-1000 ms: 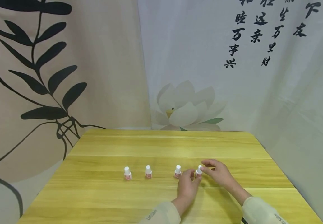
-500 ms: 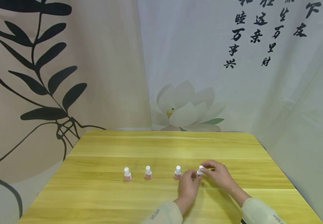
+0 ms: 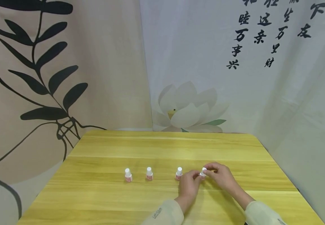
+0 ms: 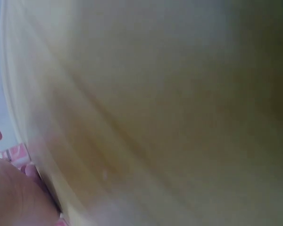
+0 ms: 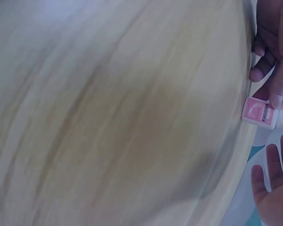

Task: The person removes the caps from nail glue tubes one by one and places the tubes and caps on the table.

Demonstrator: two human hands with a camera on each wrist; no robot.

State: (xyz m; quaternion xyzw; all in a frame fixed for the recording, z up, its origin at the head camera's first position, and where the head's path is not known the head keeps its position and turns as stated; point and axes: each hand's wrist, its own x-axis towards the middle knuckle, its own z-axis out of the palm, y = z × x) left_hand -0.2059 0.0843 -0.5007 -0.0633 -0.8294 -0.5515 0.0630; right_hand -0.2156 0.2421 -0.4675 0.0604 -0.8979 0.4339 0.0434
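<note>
A small white bottle with a pink label (image 3: 203, 175) is between my two hands, leaning slightly in the head view. My left hand (image 3: 188, 187) pinches its body with thumb and fingertips. The thumb and index finger of my right hand (image 3: 222, 178) pinch the white cap (image 3: 204, 169). In the right wrist view the bottle's pink label (image 5: 258, 110) faces the camera, and the right hand's other fingers (image 5: 273, 167) are spread. The left wrist view shows only part of the left hand (image 4: 14, 195) and the label (image 4: 18, 153).
Three similar bottles stand upright in a row to the left: a near one (image 3: 179, 173) right beside my left hand, a middle one (image 3: 149, 173) and a far-left one (image 3: 128, 175). A wooden table (image 3: 109, 200) carries them. A printed curtain (image 3: 117, 78) hangs behind.
The bottle between my hands has shifted a little to the right, and both hands stay on it. The other bottles stand where they were.
</note>
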